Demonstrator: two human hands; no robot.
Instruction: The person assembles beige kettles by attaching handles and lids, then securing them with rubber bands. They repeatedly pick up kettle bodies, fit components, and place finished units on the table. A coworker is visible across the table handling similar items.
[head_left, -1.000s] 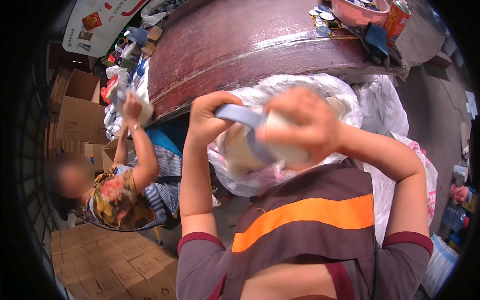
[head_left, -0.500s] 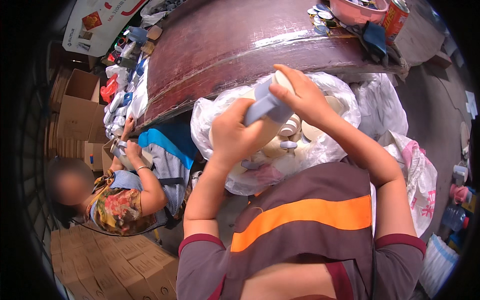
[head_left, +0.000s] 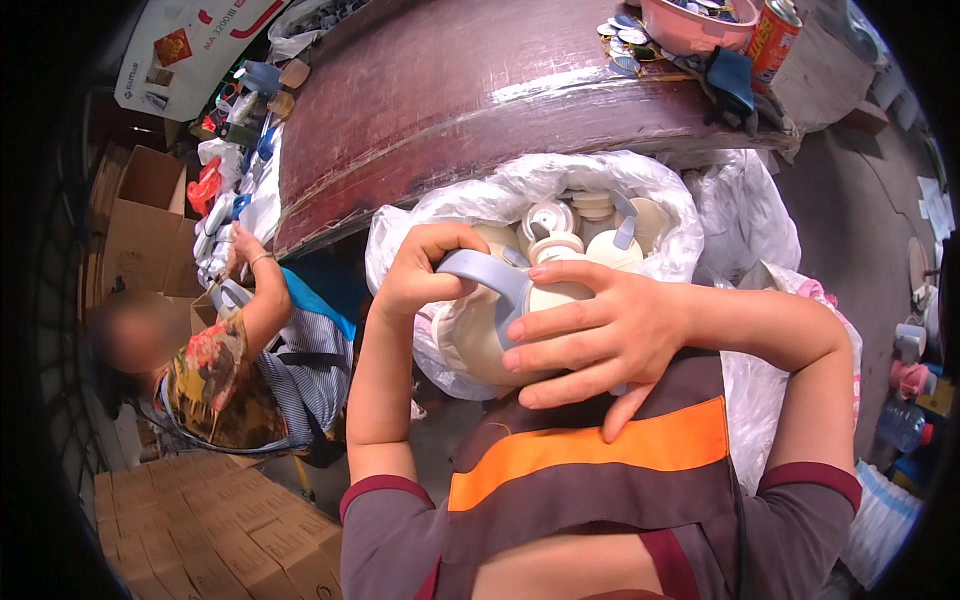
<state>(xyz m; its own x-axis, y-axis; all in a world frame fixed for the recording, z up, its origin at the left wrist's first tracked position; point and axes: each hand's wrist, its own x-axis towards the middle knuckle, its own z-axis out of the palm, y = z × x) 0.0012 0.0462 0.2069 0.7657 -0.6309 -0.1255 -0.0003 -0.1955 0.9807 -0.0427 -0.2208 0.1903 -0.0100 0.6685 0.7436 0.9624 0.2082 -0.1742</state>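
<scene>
In front of my apron is a cream jug (head_left: 470, 335) with a blue-grey handle, tilted over the near side of a clear plastic bag (head_left: 672, 185). My left hand (head_left: 432, 268) is closed round the top of the handle. Across the jug's body lies my right hand (head_left: 600, 335), its fingers stretched out and spread, hiding much of the jug. Inside the bag, beyond my hands, several cream jugs (head_left: 612, 250) of the same kind lie together, some with grey handles showing.
Beyond the bag stands a dark red table (head_left: 420, 120), with a pink basin (head_left: 700, 25) and a spray can (head_left: 775, 45) at its far right. At left a co-worker (head_left: 215, 380) sits among cardboard boxes (head_left: 150, 240). More boxes (head_left: 220, 520) are stacked at lower left.
The jug has come down toward my apron and turned. My right hand has moved from its upper end to lie spread on its body. The co-worker's arm has shifted toward the table.
</scene>
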